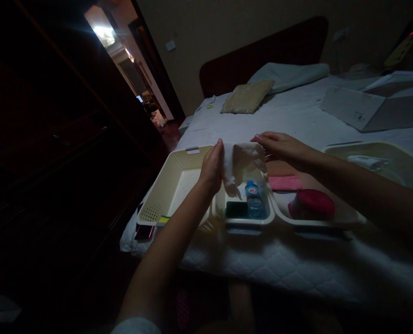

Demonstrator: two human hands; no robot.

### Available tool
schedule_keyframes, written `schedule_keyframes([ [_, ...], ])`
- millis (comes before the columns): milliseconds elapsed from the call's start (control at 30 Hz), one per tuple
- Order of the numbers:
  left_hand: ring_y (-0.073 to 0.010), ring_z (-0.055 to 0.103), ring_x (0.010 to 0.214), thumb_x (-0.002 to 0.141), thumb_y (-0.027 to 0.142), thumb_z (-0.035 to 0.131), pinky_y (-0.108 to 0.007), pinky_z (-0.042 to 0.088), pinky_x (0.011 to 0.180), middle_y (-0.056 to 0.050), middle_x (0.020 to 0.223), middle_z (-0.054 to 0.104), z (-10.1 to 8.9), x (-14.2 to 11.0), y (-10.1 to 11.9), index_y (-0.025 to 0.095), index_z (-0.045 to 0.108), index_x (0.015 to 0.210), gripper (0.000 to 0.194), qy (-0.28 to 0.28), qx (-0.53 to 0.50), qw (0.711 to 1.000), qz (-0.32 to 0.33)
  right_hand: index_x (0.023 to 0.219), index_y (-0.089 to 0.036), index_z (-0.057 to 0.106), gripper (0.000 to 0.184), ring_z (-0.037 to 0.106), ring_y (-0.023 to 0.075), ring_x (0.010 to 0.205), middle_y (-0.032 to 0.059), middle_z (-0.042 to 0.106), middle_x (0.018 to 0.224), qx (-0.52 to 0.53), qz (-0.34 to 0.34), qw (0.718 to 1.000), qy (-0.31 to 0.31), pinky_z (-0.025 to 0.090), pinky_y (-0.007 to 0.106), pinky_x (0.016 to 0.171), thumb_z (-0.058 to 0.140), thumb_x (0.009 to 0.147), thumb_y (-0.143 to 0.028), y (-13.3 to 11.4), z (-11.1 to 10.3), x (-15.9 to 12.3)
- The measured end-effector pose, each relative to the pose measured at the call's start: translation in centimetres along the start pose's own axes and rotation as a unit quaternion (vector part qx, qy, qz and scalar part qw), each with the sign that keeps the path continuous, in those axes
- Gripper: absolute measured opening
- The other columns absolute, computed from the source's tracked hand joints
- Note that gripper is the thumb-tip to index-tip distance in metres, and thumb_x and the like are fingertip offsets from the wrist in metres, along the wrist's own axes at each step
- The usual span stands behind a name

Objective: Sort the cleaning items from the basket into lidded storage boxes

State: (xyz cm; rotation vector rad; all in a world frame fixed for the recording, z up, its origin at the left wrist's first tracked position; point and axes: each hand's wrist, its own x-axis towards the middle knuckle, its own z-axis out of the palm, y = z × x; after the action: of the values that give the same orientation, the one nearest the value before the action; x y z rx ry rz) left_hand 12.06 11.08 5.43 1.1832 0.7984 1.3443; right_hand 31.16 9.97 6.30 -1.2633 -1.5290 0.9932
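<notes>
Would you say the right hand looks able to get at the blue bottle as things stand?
Probably not immediately: the right hand appears busy holding the white cloth, though the blue bottle shows uncovered in its open basket.

Bottle label [252, 190] — too blurred | white panel print [358, 114] — too small | nothing legible

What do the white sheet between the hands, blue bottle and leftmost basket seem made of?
White sheet: matte, perhaps cloth or tissue, given its limp folds.
Blue bottle: probably glossy plastic, being see-through with highlights.
Leftmost basket: likely molded plastic, smooth-looking, with regular perforations.
</notes>
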Motion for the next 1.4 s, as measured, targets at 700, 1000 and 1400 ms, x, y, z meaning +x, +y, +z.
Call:
schedule_keyframes([
  [700, -0.0122, 0.051, 0.067, 0.070, 0.037, 0.074, -0.026, 0.042, 0.067, 0.000, 0.066, 0.058, -1.2, -0.5, -0.5, 0.018, 0.061, 0.066, 0.023, -0.054, 0.172, 0.980, 0.082, 0.091, -0.022, 0.074, 0.018, 0.064, 0.0239, 0.083, 0.0081, 0.069, 0.090, -0.255, -0.276, 0.922, 0.095, 0.050, 0.042, 0.080, 0.069, 0.077, -0.031, 0.6, -0.4, -0.3],
  [1000, -0.0180, 0.055, 0.098, 0.068, 0.044, 0.078, -0.024, 0.046, 0.070, -0.008, 0.103, 0.057, -1.5, -0.6, -0.1, 0.017, 0.062, 0.061, 0.032, 0.041, 0.236, 0.951, 0.195, 0.094, -0.021, 0.076, 0.031, 0.065, 0.0218, 0.078, 0.0064, 0.072, 0.084, -0.077, -0.138, 0.985, 0.068, 0.051, 0.034, 0.064, 0.073, 0.073, -0.043, -0.2, -1.1, -1.0],
  [1400, -0.0140, 0.059, 0.075, 0.072, 0.046, 0.075, -0.028, 0.044, 0.072, -0.001, 0.073, 0.065, -1.2, -0.8, -0.1, 0.019, 0.067, 0.071, 0.028, 0.014, 0.153, 0.981, 0.118, 0.097, -0.021, 0.075, 0.033, 0.063, 0.0205, 0.072, 0.0062, 0.069, 0.081, -0.120, -0.164, 0.978, 0.044, 0.054, 0.036, 0.065, 0.076, 0.070, -0.040, 0.1, -1.0, -0.7],
])
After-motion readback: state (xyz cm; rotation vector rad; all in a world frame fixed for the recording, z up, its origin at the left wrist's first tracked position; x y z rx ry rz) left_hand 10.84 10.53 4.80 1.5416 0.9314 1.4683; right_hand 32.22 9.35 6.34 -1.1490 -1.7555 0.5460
